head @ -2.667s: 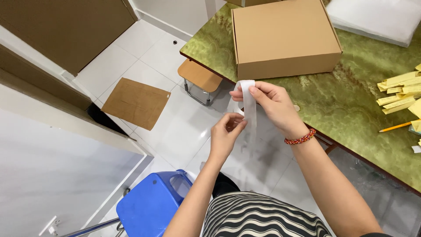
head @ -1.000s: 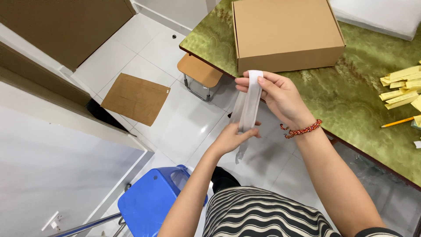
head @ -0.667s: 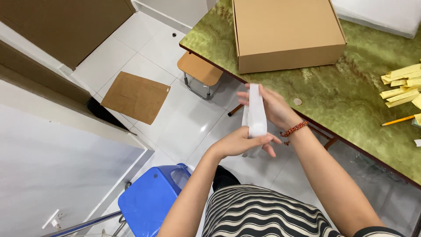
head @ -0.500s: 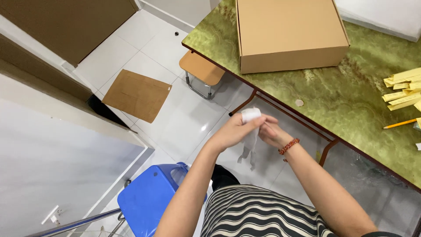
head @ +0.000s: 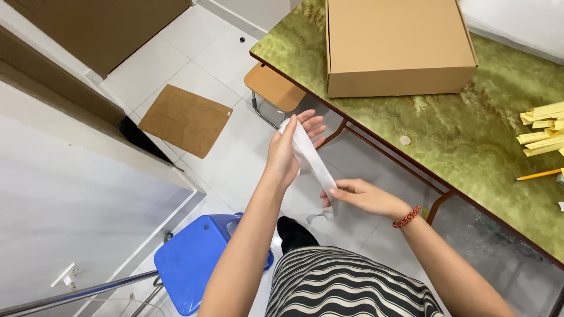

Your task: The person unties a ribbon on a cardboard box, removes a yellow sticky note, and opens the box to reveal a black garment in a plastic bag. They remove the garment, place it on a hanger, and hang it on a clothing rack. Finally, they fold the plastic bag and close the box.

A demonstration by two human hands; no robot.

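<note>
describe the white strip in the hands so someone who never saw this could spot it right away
Start at the green marble-patterned table with the closed brown cardboard box. Just off its near edge, over the floor, the left hand and right hand stretch a long white strip between them, the only thing held.

Both forearms are bare from the elbow down, with no sleeves reaching into view. The right wrist wears a beaded bracelet (head: 406,217) of small red beads, with a few darker ones among them, fitting close round the wrist just behind the right hand (head: 364,196). The left hand (head: 288,149) and its wrist carry no ring, watch or band that shows. Over the lap lies a garment (head: 346,285) striped in narrow black and white bands that curve across the cloth.
</note>
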